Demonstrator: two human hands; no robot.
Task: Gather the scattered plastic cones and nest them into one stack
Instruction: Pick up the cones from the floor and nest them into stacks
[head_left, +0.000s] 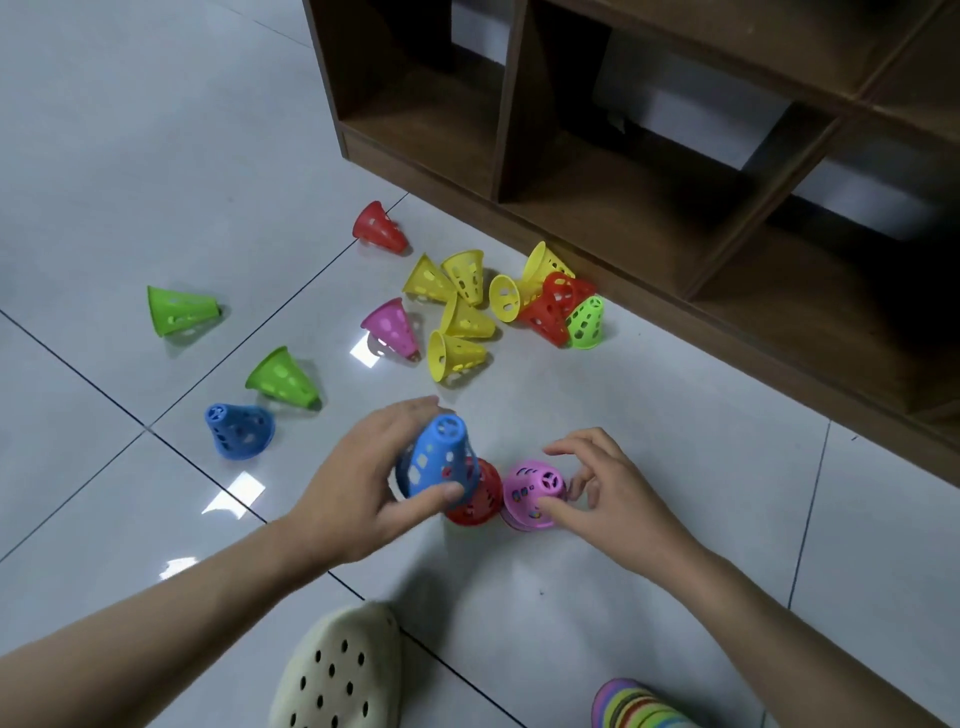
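While left-hand fingers (415, 410) clasp a blue cone (436, 457), right-hand fingers (563, 512) pinch the pink cone (532, 491).

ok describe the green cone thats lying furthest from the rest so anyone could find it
Start at the brown wooden shelf unit and cross the white tiled floor leftward, past the yellow cones. The lone green cone lies on its side farthest left, narrow end pointing right, touching nothing.
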